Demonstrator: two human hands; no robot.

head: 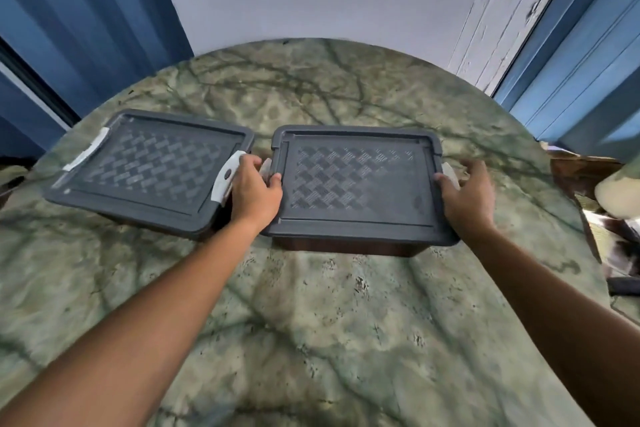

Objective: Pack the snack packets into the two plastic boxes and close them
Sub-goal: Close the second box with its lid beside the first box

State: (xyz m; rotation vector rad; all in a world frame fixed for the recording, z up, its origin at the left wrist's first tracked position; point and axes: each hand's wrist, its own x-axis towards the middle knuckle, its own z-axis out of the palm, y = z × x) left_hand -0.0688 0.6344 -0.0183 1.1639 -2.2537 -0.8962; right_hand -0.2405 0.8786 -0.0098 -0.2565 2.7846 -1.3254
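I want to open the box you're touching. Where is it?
In the head view, the right box sits on the green table beside the left box, between the left hand and right hand.

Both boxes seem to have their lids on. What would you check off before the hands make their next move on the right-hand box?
1. Lid on right box sits flat: ok.
2. Left hand on its left edge: ok.
3. Right hand on its right edge: ok.
4. Right box's clips snapped down: cannot tell, hands cover them.
5. Left box shut, white clips over the lid: ok.
6. Snack packets inside: cannot tell.
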